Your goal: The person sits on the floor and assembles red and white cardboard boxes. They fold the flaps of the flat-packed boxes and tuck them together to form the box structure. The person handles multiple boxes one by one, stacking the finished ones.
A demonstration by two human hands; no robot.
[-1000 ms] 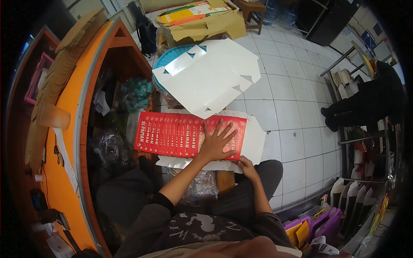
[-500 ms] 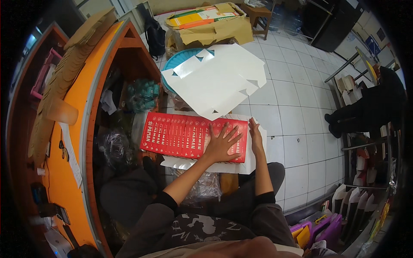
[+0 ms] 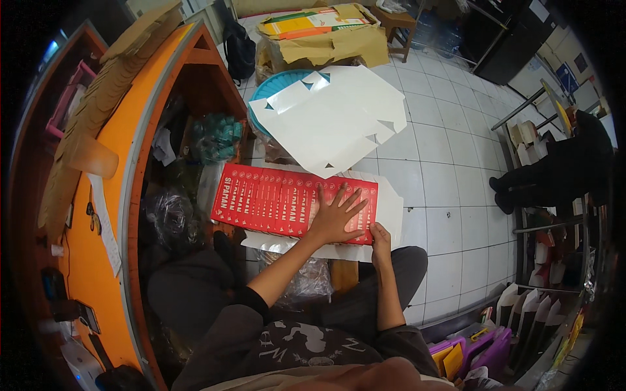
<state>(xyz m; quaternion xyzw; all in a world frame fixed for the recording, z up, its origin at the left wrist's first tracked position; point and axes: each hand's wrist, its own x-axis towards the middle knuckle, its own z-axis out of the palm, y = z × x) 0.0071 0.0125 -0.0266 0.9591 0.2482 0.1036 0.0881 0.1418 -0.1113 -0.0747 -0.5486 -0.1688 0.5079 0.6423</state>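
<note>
A row of overlapping red printed cards (image 3: 261, 199) lies across a white card sheet (image 3: 390, 202) in front of me. My left hand (image 3: 338, 218) rests flat on the right part of the row, fingers spread. At the row's near right corner, my right hand (image 3: 381, 244) is closed, its fingertips pinching the edge of the end card. Beyond the row, a large white die-cut sheet (image 3: 345, 117) with small triangular notches lies over a blue-green plastic basin (image 3: 261, 91). What supports the red cards underneath is mostly hidden.
An orange-topped counter (image 3: 124, 150) runs along the left, with stacked brown cardboard (image 3: 98, 107) on it. Clear plastic bags (image 3: 306, 280) lie between my legs. A torn carton (image 3: 332, 45) stands at the back. Shelves (image 3: 548, 225) and a standing person (image 3: 561, 163) are at the right.
My right hand has come down from the right edge of the card row to its near corner, going from stretched fingers to a pinch. My left hand stays spread on the cards.
</note>
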